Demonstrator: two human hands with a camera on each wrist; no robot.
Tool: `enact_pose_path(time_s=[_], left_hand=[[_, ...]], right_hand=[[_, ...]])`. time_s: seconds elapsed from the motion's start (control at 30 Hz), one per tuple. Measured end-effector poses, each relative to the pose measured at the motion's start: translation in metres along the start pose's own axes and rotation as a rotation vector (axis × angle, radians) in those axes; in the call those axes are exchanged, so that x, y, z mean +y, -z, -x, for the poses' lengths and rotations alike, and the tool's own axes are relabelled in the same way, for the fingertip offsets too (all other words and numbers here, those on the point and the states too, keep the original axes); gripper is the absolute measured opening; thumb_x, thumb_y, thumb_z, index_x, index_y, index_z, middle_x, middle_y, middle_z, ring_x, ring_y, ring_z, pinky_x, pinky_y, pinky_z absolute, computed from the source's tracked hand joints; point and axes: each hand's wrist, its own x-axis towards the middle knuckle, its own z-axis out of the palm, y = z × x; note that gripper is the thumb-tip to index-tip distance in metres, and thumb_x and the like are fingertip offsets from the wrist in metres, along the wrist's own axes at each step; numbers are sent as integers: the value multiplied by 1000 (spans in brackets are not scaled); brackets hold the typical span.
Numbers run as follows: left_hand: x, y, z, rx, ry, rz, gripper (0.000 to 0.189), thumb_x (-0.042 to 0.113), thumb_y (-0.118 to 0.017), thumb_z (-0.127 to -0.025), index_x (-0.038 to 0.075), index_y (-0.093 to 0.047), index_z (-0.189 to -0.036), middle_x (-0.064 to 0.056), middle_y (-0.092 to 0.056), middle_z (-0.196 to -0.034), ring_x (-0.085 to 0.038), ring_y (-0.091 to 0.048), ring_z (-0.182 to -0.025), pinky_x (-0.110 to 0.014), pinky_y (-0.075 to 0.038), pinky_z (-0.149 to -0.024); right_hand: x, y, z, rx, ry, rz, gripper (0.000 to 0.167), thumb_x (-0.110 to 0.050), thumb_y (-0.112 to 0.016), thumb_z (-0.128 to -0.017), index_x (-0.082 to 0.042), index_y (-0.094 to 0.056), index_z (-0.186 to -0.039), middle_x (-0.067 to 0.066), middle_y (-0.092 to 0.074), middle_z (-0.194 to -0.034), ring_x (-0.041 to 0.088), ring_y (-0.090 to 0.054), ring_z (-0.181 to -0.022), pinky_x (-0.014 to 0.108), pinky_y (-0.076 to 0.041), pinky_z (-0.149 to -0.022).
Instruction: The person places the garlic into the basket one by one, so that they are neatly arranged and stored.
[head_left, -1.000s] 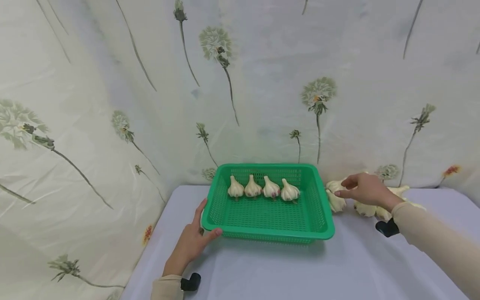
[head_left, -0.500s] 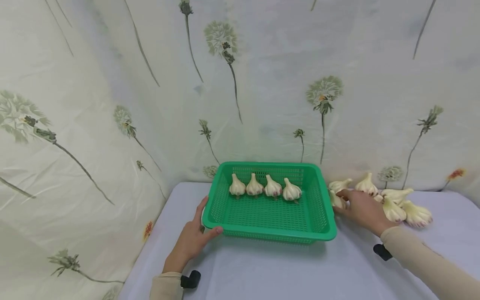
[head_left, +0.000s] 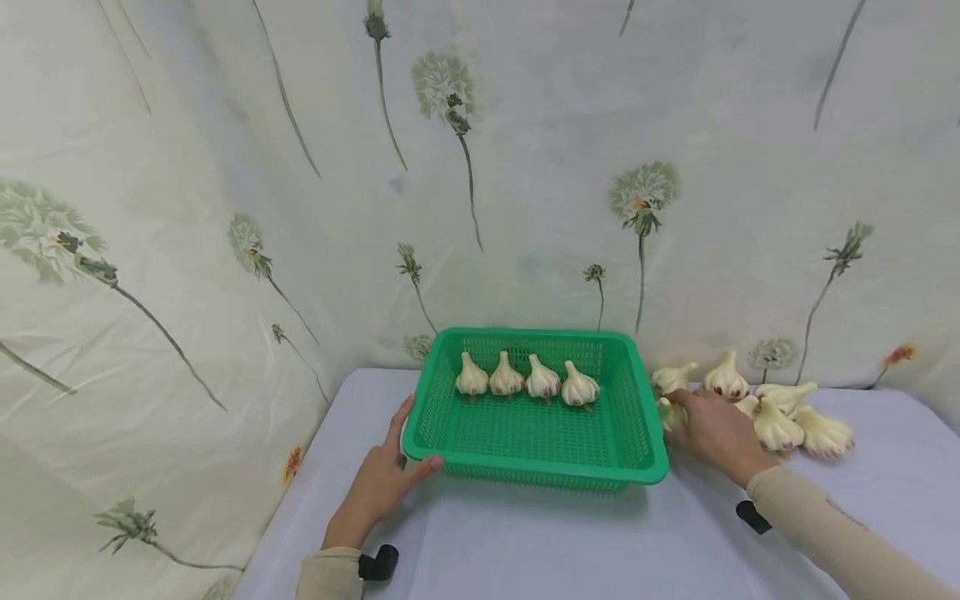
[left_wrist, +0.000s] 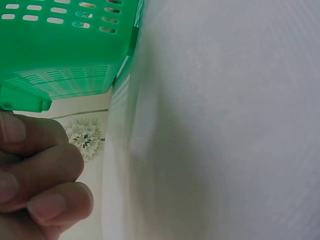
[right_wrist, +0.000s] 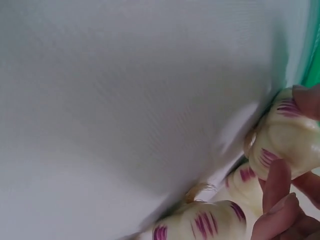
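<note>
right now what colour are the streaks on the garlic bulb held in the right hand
Purple, on a creamy white garlic bulb; the right wrist view shows best.

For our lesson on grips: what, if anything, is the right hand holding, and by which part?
The right hand pinches a garlic bulb by its rounded body, between the fingers.

soft, even light fills the head view, with a faint shadow under the basket [head_left: 536, 469]. the 2 wrist views are dimmer and slightly blurred, broad soft shadows crossing the cloth [left_wrist: 250, 125].
</note>
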Motion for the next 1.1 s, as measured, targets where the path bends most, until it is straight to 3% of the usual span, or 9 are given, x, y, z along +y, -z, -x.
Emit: enact_pose_path(time_s=[0.4,0.7,0.9,1.1], left_hand=[[2,2,0,7,-2,-2,102,61,-75,-91,54,-8,-167,6,-33,-62,-12,-31,-58,-31,-32,-53],[-1,-3,2,0,12,-2,102,62,-75,-90,54,-7,-166,5,-35,-61,-13,-35,-57,-32,-35,-53],[0,-2,1,5,16,2,103,62,-76,-90,55,-7,-166,5,-36,-62,-13,-36,-58,-32,-36,-53],[1,-4,2,9,3,-2,103,62,-75,-91,53,-7,-167,6,-33,-60,-12,-33,-56,-31,-34,-51]], right_hand=[[-3,-5,5,58,24,-13,52,-29,-90,-78,1,-74,-117,18,-72,-83,40,-69,-70,52,-49,-53],[0,-7,12,32,-1,-34,53,-28,-87,-82,6,-70,-118,17,-72,-82,42,-69,-72,55,-52,-59],[2,-8,11,11,-11,-43,50,-25,-82,-86,7,-68,-122,12,-70,-79,34,-66,-68,52,-51,-57],[-1,-6,11,-41,-16,-35,39,-26,-78,-90,5,-63,-109,13,-65,-77,35,-64,-65,52,-48,-56]])
